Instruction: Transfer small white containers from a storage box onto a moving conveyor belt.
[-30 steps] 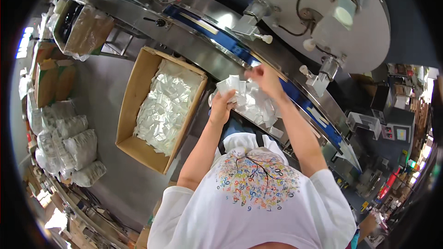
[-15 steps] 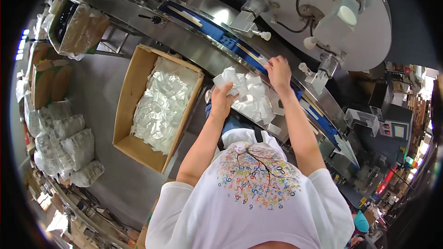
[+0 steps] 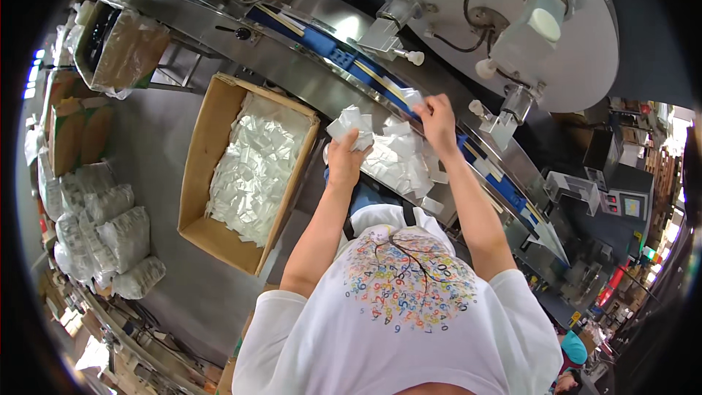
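Observation:
Several small white square packets (image 3: 353, 123) are fanned out in my left hand (image 3: 344, 161), with the thumb pressed on them. Below and beside that hand lies a loose heap of the same packets (image 3: 401, 159) on a metal tray close to my body. Across the heap, my right hand (image 3: 439, 123) is at the blue conveyor (image 3: 319, 41), its fingers pinching a single white packet (image 3: 411, 96) over the channel. Pale, thin sticks (image 3: 373, 73) lie lengthwise in the conveyor's blue holders.
An open cardboard box (image 3: 196, 157) full of white packets stands to my left. Beyond the conveyor, a big round machine plate (image 3: 446, 22) carries metal arms with clear blocks. Filled plastic bags (image 3: 121, 230) are stacked at far left. A control panel (image 3: 621, 205) is on the right.
My right hand has shifted slightly left along the conveyor, and the packet at its fingertips now shows more plainly. My left hand has moved a little left with its packets.

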Tool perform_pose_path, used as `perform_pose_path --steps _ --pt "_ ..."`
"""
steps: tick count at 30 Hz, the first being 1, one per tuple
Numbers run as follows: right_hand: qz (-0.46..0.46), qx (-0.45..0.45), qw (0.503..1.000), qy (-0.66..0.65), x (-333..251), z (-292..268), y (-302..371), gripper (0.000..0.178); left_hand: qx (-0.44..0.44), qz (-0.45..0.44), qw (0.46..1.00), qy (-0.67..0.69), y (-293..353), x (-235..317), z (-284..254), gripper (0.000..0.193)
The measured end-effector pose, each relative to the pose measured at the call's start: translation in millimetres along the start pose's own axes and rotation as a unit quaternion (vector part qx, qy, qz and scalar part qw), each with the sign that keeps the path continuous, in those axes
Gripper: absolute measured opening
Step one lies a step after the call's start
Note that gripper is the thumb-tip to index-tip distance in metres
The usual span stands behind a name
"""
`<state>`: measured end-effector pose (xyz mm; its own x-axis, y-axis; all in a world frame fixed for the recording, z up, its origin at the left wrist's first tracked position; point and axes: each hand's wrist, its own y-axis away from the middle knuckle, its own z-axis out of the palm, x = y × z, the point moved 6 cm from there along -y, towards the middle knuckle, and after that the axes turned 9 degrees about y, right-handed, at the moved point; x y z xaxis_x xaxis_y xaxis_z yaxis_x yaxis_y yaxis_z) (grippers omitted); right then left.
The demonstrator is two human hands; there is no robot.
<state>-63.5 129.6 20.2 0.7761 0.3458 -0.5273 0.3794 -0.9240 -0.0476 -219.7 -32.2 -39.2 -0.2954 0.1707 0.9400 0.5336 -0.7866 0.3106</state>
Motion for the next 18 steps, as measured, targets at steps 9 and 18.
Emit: perform_pose_path --steps 9,18 --pt "0.061 -0.129 0.976 -0.164 97 -10 13 0.019 -0.021 -0.211 0.894 0.396 7 5 13 0.024" --pt "0.015 -0.129 0.991 -0.029 35 20 -30 0.018 -0.03 -0.217 0.882 0.417 3 12 23 0.024"
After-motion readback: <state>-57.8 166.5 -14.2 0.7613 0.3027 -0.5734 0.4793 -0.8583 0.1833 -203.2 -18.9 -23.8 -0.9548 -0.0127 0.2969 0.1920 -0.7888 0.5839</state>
